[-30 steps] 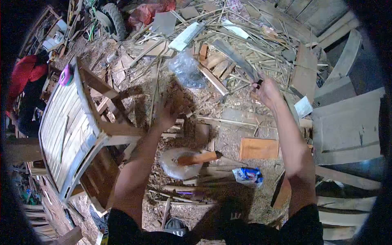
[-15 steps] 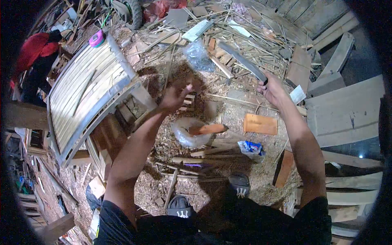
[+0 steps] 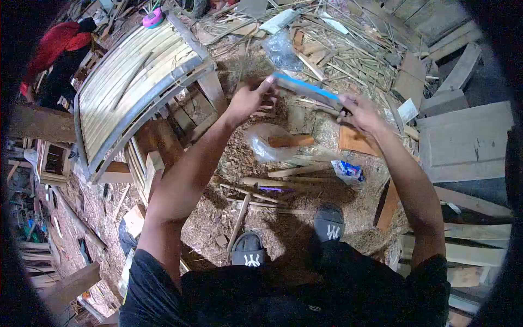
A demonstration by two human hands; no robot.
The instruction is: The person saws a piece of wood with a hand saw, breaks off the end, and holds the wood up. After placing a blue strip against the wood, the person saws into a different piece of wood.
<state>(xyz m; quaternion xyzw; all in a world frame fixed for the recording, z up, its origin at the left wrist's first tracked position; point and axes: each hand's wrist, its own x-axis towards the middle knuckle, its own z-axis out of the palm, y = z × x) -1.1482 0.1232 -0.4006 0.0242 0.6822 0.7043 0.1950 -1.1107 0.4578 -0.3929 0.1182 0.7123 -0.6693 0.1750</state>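
so a long, narrow grey strip with a bright blue edge (image 3: 308, 89) is being held up in front of the body, slanting down a bit toward the right, above the shavings-covered floor (image 3: 294, 220). its right end is grasped by the right hand (image 3: 355, 113), thumb and fingers closed around it. the left end is met by the fingertips of the left hand (image 3: 251, 102), fingers partly curled, but whether it's really gripped there can't be told.

past the strip, a crumpled clear plastic bag (image 3: 282, 50) is seen next to a messy pile of thin wooden sticks (image 3: 362, 60). below the strip, a reddish-brown wooden piece (image 3: 291, 141) is laid over a sheet of clear wrap (image 3: 261, 144), and a flat orange-brown board (image 3: 357, 140) is partly covered by the right forearm. a blue and white packet (image 3: 348, 171) is found just below that board.

off to the left, a curved frame of pale wooden slats (image 3: 136, 71) is topped by a round pink object (image 3: 153, 18) at its far corner. a person in a red top (image 3: 57, 43) can be seen bent over beyond it. dark slides with white letters (image 3: 248, 250) are worn on the feet.
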